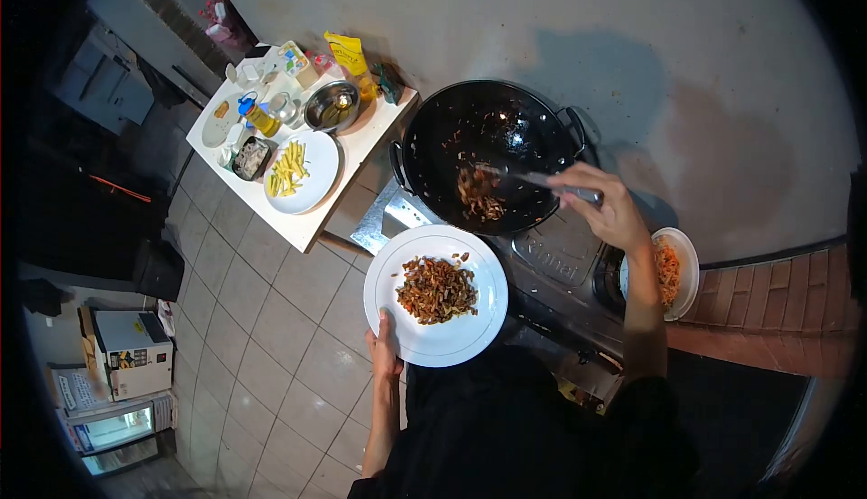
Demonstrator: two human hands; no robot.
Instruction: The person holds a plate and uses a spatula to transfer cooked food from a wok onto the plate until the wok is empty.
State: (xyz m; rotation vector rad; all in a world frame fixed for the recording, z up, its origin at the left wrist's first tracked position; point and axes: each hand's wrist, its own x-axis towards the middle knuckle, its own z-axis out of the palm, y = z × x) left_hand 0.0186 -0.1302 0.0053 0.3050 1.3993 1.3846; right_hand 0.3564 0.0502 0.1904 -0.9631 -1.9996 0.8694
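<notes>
My left hand (385, 347) holds a white plate (483, 336) by its lower left rim, thumb on top. Brown chopped food (435, 289) is heaped in the plate's middle. My right hand (603, 207) is closed round the handle of a metal spatula (533, 177), whose slightly blurred blade reaches into a black wok (442, 124). Some of the same brown food (480, 196) lies in the wok by the blade. The plate is just below the wok's front rim, over the edge of the stove (560, 255).
A white table (302, 228) at the left bears a plate of yellow strips (312, 196), a steel bowl (332, 106), an oil bottle (262, 120) and a yellow packet (348, 52). Right of the stove sits a white bowl with shredded orange food (668, 273). A wall rises behind the wok.
</notes>
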